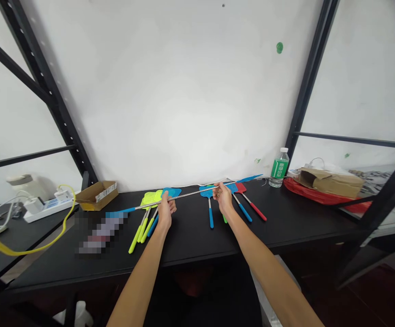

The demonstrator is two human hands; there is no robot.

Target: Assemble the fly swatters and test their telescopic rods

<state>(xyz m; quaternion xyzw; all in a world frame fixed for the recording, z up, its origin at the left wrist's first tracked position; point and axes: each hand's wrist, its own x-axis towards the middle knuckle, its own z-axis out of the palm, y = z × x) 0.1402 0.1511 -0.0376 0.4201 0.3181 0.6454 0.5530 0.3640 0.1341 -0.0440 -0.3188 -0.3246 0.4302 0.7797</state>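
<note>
Held out across the shelf is an extended fly swatter (193, 193) with a silver shaft, its blue handle at the left and its blue head at the right, seen edge-on. My left hand (166, 210) is closed around the shaft near the handle. My right hand (222, 196) pinches the shaft near the head. Below my left hand lie several yellow-green fly swatters (135, 240) and a blue swatter (172, 192). Around my right hand are a blue swatter (211, 218), another blue swatter (246, 212), a red swatter (259, 211) and a partly hidden green handle (225, 220).
An open cardboard box (97, 195) stands left, beside a power strip (49, 209) and a yellow cable (64, 222). A blurred patch covers something front left. At right are a water bottle (279, 168), torn cardboard (337, 183) on red plastic (306, 193), and black posts (308, 72).
</note>
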